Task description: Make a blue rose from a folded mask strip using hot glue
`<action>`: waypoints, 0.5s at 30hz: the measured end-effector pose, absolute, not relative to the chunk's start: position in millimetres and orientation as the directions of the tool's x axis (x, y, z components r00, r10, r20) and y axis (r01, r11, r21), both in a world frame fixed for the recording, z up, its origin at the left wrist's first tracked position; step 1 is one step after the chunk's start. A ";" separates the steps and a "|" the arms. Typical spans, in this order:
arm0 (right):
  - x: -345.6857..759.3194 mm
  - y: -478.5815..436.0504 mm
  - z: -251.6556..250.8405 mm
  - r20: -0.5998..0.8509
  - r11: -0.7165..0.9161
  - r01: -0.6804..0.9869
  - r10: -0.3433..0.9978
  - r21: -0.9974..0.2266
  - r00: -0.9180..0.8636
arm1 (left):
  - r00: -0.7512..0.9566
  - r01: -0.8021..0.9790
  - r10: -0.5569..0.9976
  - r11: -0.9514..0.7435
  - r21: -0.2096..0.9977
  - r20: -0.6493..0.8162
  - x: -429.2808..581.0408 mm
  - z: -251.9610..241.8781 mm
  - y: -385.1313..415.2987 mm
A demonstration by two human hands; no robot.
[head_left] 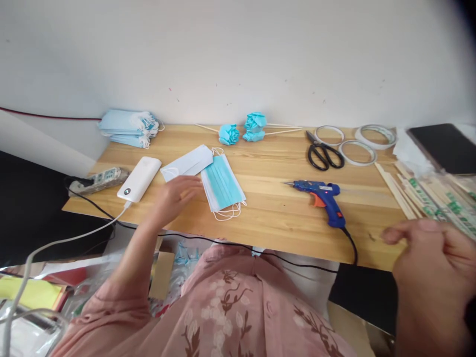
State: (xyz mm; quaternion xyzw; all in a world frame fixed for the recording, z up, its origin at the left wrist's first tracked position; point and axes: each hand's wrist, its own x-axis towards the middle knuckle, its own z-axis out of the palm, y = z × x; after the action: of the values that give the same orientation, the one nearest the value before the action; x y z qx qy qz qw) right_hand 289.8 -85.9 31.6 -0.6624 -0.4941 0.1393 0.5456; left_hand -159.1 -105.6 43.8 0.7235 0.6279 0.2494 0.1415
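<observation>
My left hand (178, 197) hovers over the table's front left, its fingers stretched out and holding nothing I can see. Its fingertips are nearest to a white-side-up face mask (189, 162) and a blue pleated face mask (223, 182), which lie partly overlapping. At the right edge my right hand (435, 253) is blurred, with bent fingers. It is near the wooden sticks (396, 191) and the packaged sticks (431, 198) with green print; its palm side is hidden. A blue glue gun (323, 192) with an orange trigger lies between my hands.
Blue mask-material flowers on sticks (228, 134) lie by the wall. Scissors (323, 152), tape rolls (357, 152) and a dark phone-like slab (444, 146) are at right. A mask stack (128, 126), power strip (100, 181) and white power bank (139, 179) are at left. A black cord (238, 243) crosses the front edge.
</observation>
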 end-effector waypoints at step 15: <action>56.4 -32.5 34.8 0.021 0.881 0.464 0.468 -0.093 -0.884 | 0.027 0.999 0.992 -0.032 0.044 0.127 -168.7 13.3 -38.5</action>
State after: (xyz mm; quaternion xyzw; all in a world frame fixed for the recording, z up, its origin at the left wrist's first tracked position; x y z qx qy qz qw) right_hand 56.4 -32.5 34.8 -0.2402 -0.9696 0.0425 0.0213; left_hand -168.7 -38.5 13.3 0.7159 0.6949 0.0610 -0.0287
